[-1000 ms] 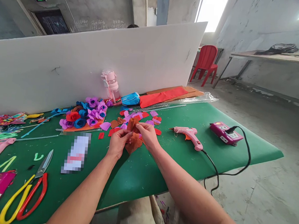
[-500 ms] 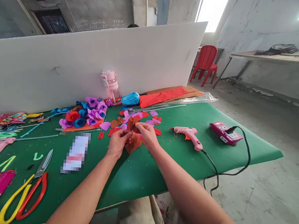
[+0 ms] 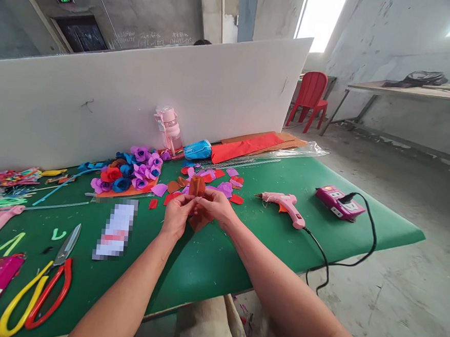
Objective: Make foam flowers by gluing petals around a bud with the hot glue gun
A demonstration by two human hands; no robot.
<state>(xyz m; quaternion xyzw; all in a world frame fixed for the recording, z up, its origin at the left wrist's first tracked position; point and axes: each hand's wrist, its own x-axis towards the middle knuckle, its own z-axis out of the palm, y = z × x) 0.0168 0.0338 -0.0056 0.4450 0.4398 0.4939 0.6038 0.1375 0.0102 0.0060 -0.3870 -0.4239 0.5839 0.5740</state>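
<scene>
My left hand (image 3: pixel 176 215) and my right hand (image 3: pixel 217 208) meet over the green table, their fingertips pinched together on a brown paper petal (image 3: pixel 197 185) that stands up between them. Another brown piece (image 3: pixel 198 222) shows just below my fingers; whether it is joined to the petal cannot be seen. Loose purple petals (image 3: pixel 159 189), red petals (image 3: pixel 237 199) and brown petals (image 3: pixel 173 186) lie around and behind my hands. To the right a pink glue gun (image 3: pixel 284 202) rests on its side.
Paper flowers (image 3: pixel 121 184) are heaped at the back left, near a pink bottle (image 3: pixel 169 126). Scissors (image 3: pixel 65 255) lie front left. A magenta power strip (image 3: pixel 338 202) with a black cable sits right. A white board (image 3: pixel 223 86) stands behind the table (image 3: pixel 210 270).
My right hand has moved down and slightly left, closer to my left fingertips. The brown petal now stands more upright, its front face more visible. The view has shifted slightly.
</scene>
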